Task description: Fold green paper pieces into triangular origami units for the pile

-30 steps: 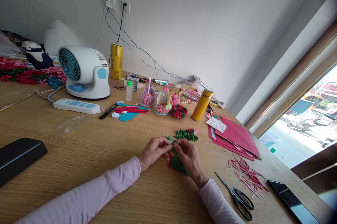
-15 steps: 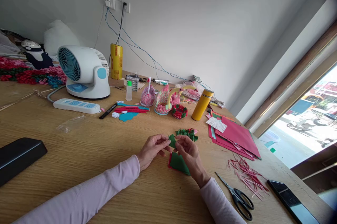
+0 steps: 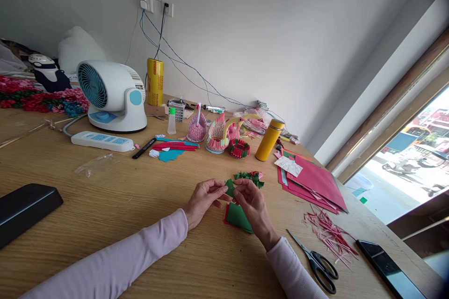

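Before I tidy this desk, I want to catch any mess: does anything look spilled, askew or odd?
Mostly orderly craft clutter. Thin pink paper trimmings lie strewn loose on the table beside the scissors. The red sheets are fanned unevenly. Both hands, left and right, pinch a small green piece over a green sheet.

A single head-worn camera looks forward and down across a wooden table (image 3: 105, 205), tilted so the wall runs from 9 o'clock up toward 2 o'clock. The left hand (image 3: 203, 198) and right hand (image 3: 253, 205) sit close, at 6 o'clock of centre. A window (image 3: 403, 168) fills 4 o'clock.
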`<control>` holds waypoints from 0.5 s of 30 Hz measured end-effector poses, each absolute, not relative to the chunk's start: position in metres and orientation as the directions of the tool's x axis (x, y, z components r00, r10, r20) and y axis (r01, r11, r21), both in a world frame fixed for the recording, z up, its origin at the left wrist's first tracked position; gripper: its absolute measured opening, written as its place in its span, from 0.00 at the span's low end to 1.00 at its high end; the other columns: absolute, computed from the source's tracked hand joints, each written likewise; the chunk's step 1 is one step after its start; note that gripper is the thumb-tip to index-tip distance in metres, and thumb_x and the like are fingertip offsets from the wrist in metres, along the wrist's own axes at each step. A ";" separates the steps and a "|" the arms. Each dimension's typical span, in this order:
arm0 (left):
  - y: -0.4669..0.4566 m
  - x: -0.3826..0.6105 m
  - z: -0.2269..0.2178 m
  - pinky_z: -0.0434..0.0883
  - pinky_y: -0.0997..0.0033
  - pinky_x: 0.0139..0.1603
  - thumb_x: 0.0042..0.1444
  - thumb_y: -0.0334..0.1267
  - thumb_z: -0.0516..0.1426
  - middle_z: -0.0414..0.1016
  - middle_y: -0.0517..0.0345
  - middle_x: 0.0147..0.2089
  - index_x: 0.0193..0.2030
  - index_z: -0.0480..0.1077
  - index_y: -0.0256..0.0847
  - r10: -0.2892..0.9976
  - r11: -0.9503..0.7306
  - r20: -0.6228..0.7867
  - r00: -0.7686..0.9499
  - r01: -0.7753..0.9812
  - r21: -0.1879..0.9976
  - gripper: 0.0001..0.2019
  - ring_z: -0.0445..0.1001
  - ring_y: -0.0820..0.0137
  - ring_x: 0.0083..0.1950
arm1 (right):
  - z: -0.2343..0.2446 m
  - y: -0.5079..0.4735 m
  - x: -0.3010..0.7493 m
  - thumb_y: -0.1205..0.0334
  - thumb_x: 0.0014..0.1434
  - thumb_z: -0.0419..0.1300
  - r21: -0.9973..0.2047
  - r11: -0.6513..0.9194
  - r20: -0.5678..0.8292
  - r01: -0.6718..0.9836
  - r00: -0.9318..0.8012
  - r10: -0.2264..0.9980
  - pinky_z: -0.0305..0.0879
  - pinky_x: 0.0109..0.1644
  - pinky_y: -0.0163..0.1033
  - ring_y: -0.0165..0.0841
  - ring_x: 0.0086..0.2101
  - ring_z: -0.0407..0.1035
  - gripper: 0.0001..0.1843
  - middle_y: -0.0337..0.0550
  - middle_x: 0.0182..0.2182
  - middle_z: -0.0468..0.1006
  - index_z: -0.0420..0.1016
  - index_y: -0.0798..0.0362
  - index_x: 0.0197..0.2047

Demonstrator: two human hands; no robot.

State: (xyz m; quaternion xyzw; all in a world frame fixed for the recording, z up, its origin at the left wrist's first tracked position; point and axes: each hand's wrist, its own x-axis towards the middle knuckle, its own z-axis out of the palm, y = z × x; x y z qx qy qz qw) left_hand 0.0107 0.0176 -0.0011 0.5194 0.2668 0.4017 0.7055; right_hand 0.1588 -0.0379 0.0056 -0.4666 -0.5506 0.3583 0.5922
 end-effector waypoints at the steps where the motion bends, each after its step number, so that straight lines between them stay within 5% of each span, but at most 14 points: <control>1: 0.018 0.011 -0.001 0.66 0.82 0.22 0.48 0.42 0.62 0.72 0.57 0.33 0.37 0.69 0.35 0.844 0.138 0.041 0.535 -0.290 0.947 0.14 0.77 0.69 0.33 | 0.006 -0.038 0.159 0.56 0.55 0.61 -0.949 0.305 0.313 0.080 0.135 0.940 0.64 0.30 0.34 0.28 0.26 0.66 0.14 0.35 0.25 0.68 0.66 0.53 0.42; 15: 0.014 0.013 0.005 0.63 0.81 0.18 0.49 0.43 0.61 0.70 0.60 0.25 0.32 0.68 0.35 0.890 -0.002 0.137 0.435 -0.296 0.955 0.12 0.71 0.73 0.27 | 0.002 -0.040 0.150 0.57 0.56 0.61 -0.948 0.306 0.314 0.083 0.096 0.945 0.65 0.34 0.34 0.30 0.31 0.69 0.16 0.38 0.30 0.70 0.63 0.52 0.45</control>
